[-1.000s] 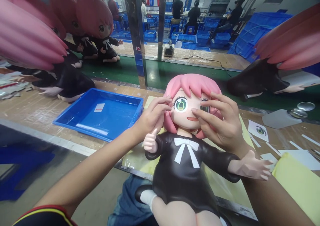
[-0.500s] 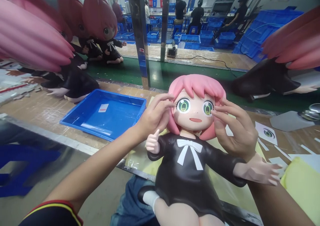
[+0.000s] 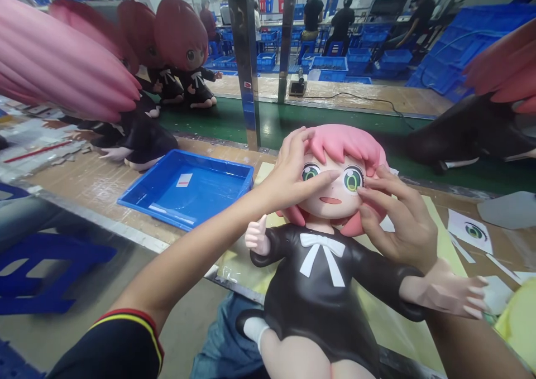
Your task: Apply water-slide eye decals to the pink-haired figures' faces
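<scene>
A large doll figure [image 3: 318,289] with pink hair, green eyes, a black dress and a white bow leans back in front of me on the table edge. My left hand [image 3: 295,169] lies over the left side of its head. Its fingers rest on the pink hair, and the thumb stretches across the face to near the green eye [image 3: 353,179] on the right. My right hand [image 3: 404,217] is at the other side of the head, fingers apart and bent, tips touching the outer edge of that eye. The other eye [image 3: 310,172] is partly covered by my left hand.
A blue tray [image 3: 188,186] holding a small white slip sits at left. More pink-haired figures [image 3: 182,38] stand behind it, and another [image 3: 452,128] lies at right. An eye-print sheet [image 3: 469,231] and paper strips are at right. Beyond the green belt [image 3: 326,116], people sit working.
My left hand has slid up and right onto the hair, its thumb now reaching across the face. My right hand stays near the eye. The view has shifted slightly.
</scene>
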{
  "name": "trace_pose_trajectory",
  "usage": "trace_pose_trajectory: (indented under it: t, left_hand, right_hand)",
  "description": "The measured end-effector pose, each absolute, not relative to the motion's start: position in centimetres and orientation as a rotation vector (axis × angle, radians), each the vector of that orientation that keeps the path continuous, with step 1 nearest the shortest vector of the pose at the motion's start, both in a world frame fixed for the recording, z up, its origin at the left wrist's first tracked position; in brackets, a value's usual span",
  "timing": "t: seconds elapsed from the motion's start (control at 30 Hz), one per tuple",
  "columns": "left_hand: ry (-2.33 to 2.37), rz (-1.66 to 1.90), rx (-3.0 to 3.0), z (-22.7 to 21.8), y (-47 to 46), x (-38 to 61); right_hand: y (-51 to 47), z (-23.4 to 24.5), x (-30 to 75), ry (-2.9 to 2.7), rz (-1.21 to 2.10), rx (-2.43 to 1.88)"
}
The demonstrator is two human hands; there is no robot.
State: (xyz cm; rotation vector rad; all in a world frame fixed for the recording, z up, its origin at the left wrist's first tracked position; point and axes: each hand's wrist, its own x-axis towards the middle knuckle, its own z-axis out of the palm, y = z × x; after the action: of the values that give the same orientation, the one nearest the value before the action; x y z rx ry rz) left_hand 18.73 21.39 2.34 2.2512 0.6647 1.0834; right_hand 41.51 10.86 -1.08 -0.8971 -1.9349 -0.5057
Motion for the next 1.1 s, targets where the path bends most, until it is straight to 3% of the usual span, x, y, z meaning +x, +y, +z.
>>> trace_pose_trajectory:
  t: [0.9,1.1]
  left_hand:
    - [0.671,0.976,2.155,2.7,22.2,20.3]
    - [0.718,0.905,2.101,3.4,22.0,20.4]
  right_hand:
    - [10.1,-2.2,42.1,-1.857,-0.507,-1.011]
    - [7.3,-2.9,43.9,-1.647,-0.563,-1.210]
